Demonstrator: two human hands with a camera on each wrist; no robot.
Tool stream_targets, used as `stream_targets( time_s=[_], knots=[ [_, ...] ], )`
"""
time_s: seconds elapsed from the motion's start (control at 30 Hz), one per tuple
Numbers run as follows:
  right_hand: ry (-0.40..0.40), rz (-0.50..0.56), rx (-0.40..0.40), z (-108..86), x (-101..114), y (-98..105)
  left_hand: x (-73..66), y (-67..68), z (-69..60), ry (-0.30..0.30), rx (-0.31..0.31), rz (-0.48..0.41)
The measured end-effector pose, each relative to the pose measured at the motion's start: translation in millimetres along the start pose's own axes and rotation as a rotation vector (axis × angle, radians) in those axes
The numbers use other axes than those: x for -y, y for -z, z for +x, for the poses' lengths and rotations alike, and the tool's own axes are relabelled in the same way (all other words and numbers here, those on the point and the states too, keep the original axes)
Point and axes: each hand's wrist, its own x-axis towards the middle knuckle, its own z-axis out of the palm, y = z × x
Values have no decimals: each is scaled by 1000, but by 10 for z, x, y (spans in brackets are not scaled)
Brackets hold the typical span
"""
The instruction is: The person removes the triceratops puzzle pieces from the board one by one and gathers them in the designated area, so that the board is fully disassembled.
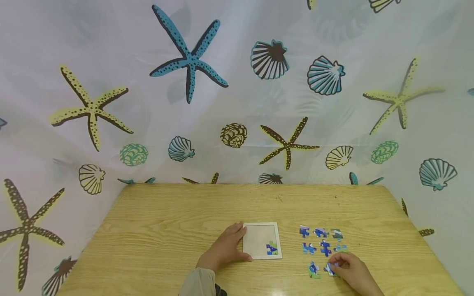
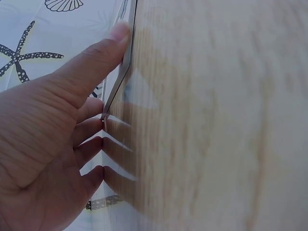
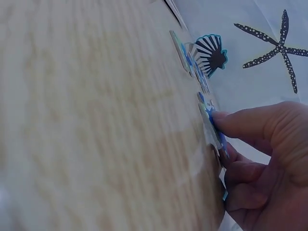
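Note:
A square puzzle tray (image 1: pixel 255 241) with a pale rim lies on the table. In its lower right corner sit joined blue, purple and green pieces (image 1: pixel 272 248). My left hand (image 1: pixel 229 246) holds the tray at its left side, the thumb at the near corner and the fingers toward the far one. To the right, my right hand (image 1: pixel 352 267) pinches a blue and white jigsaw piece (image 1: pixel 329 269) between thumb and fingers, at table level. The right wrist view shows the thumb (image 3: pixel 240 124) on this piece. Beside it lies a blue and green jigsaw piece (image 1: pixel 313 269).
Several loose jigsaw pieces (image 1: pixel 325 248) lie in rows right of the tray, beyond my right hand. The wooden table (image 1: pixel 166 222) ends at a white curtain (image 1: pixel 222 111) printed with starfish and shells, which hangs behind it and at both sides.

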Motion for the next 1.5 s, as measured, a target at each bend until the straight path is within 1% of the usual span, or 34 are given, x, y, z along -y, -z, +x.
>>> stream_targets(
  time_s=[0.1, 0.2, 0.27, 0.43, 0.6, 0.67, 0.8, 1.0, 1.23, 1.33, 1.5],
  knots=[
    [-4, -50, -35, 8, 9, -19, 10, -7, 0, 4, 1, -6],
    [7, -77, -40, 7, 18, -20, 19, -11, 0, 4, -4, -9],
    [-16, -62, -44, 5, 31, -12, 24, -15, 0, 2, -9, -11],
    [-40, -12, -72, -2, 73, 32, 26, -18, -1, -4, -13, -12],
    [-13, 23, -84, 27, 118, 58, 22, -4, -3, -9, -12, -6],
    [-17, 41, -83, 47, 143, 53, 19, 3, -6, -11, -9, -7],
    [-1, 75, -75, 87, 228, 20, 10, 12, -12, -11, -8, -2],
    [46, 106, -46, 158, 382, -81, 0, 9, -18, -3, -6, -5],
    [199, 144, 73, 282, 505, -294, 9, 6, -26, 4, -6, -7],
    [215, 163, 114, 342, 585, -413, 12, 2, -22, 5, -5, -4],
    [226, 177, 143, 426, 735, -590, 6, 4, -19, 4, -5, 4]
  ],
)
